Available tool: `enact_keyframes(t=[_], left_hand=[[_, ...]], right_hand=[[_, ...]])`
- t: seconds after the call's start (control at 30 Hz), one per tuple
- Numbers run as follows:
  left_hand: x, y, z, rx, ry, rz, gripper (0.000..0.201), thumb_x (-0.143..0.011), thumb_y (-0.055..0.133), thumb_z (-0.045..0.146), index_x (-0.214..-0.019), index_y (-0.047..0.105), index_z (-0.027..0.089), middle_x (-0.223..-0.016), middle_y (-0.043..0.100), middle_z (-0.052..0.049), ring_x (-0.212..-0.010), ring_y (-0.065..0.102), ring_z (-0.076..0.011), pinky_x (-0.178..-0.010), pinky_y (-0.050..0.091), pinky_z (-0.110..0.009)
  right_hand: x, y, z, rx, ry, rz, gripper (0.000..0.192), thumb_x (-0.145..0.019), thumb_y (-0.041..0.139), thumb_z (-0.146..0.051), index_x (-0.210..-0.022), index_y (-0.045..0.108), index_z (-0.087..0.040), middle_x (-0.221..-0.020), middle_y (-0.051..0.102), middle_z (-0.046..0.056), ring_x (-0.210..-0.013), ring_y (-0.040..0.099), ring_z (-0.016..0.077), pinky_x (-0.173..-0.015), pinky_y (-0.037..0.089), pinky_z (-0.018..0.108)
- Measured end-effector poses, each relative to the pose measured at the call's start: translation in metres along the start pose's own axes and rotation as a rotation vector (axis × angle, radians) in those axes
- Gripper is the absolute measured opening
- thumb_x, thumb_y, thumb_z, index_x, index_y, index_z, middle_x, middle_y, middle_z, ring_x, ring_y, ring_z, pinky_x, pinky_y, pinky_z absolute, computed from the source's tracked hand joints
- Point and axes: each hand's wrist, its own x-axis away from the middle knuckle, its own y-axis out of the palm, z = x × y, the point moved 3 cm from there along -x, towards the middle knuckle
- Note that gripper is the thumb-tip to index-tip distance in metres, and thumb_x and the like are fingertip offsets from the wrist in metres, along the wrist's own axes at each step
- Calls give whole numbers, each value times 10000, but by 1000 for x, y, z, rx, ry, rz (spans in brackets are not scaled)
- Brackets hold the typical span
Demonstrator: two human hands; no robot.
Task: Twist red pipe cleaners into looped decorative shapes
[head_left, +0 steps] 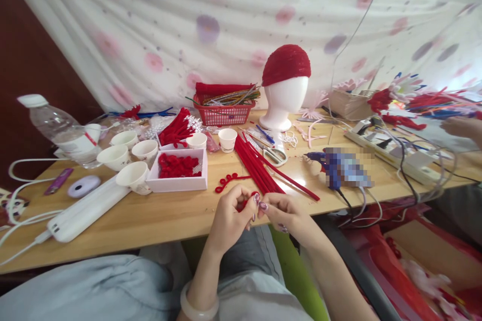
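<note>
My left hand (230,213) and my right hand (286,213) meet at the table's near edge, both pinching a small red pipe cleaner piece (244,202) between the fingertips. A bundle of long red pipe cleaners (259,165) lies just beyond my hands. A bent red pipe cleaner shape (227,181) rests on the wood to the left of them. A white box (179,182) holding several red curled pieces stands further left.
Paper cups (133,176), a water bottle (60,130), a white power strip (85,210), a red basket (224,113), a foam head with a red cap (284,90), scissors (276,156), a glue gun (341,168) and cables crowd the wooden table (150,215). Another person's hand (461,128) is at far right.
</note>
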Motion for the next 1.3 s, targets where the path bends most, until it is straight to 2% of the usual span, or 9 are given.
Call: enact_keyframes(t=[0.13, 0.27, 0.37, 0.5, 0.6, 0.77, 0.93, 1.03, 1.3], left_hand=[[2, 4, 0, -23, -38, -53, 235, -865, 658, 337, -720, 538, 197, -504, 562, 73, -367, 462, -52, -383, 355, -152], [0, 8, -2, 21, -104, -136, 311, -833, 680, 449, -720, 541, 195, -524, 617, 42, -358, 513, -76, -391, 408, -183], [-3, 9, -5, 60, -114, -128, 360, -818, 684, 515, -739, 537, 196, -524, 618, 44, -356, 518, -79, -394, 413, -189], [-5, 10, -7, 86, -96, -77, 385, -829, 681, 536, -731, 511, 205, -518, 593, 61, -374, 506, -73, -401, 399, -182], [-5, 11, -8, 94, -89, -80, 405, -829, 680, 562, -738, 522, 199, -537, 592, 56, -396, 506, -73, -418, 393, -187], [-5, 9, -9, 116, -87, -85, 497, -855, 564, 671, -794, 561, 178, -586, 584, 39, -430, 468, -65, -458, 369, -199], [-8, 7, -11, 78, -76, -58, 355, -784, 744, 479, -857, 632, 150, -638, 582, 35, -498, 482, -75, -494, 385, -204], [-7, 7, -11, 44, -68, -53, 248, -817, 708, 391, -796, 633, 155, -633, 581, 33, -500, 478, -75, -485, 370, -199], [-1, 11, -3, 24, -59, -19, 192, -804, 661, 321, -713, 605, 161, -563, 554, 40, -439, 447, -67, -447, 361, -194]], right_hand=[[5, -15, -17, 265, -141, 26, 424, -908, 616, -542, -708, 641, -169, -582, 483, -32, -523, 393, 103, -464, 290, 216], [8, -27, -15, 360, -141, -18, 420, -935, 590, -517, -714, 636, -163, -639, 548, -6, -584, 459, 117, -511, 357, 220], [7, -29, -7, 297, -103, 3, 425, -932, 590, -531, -728, 627, -160, -591, 515, -24, -536, 444, 105, -487, 360, 215], [6, -24, -3, 161, -51, 73, 376, -868, 683, -526, -880, 660, -151, -606, 555, -30, -499, 469, 93, -470, 388, 211], [6, -20, -3, 131, -33, 123, 369, -850, 710, -514, -821, 634, -154, -582, 554, -36, -498, 483, 88, -474, 382, 203], [6, -22, 1, 49, 6, 172, 437, -798, 741, -569, -755, 580, -165, -548, 567, -35, -453, 458, 80, -460, 365, 207], [5, -24, 6, 37, -31, 153, 404, -876, 672, -557, -846, 563, -168, -565, 568, -37, -467, 465, 87, -471, 364, 213], [6, -22, 8, 74, -69, 154, 379, -928, 612, -545, -908, 567, -169, -569, 522, -54, -472, 437, 86, -467, 339, 214], [10, -20, 1, 136, -141, 150, 359, -949, 608, -488, -788, 583, -168, -600, 451, -45, -533, 374, 89, -489, 286, 226]])
